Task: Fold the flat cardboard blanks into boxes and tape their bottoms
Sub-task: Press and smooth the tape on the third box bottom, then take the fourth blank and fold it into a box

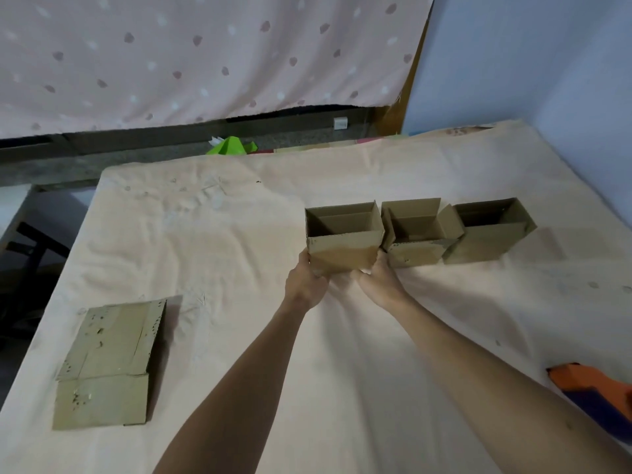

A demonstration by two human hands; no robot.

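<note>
An upright folded cardboard box with its top open stands at the table's middle, gripped low down on both sides: my left hand at its left bottom corner, my right hand at its right bottom corner. Right beside it stand two more folded boxes in a row, the middle box and the right box, both open at the top. A stack of flat cardboard blanks lies at the near left of the table.
An orange and blue tape dispenser lies at the right edge. The table is covered by a wrinkled beige cloth. A green object sits beyond the far edge, under a dotted pink curtain.
</note>
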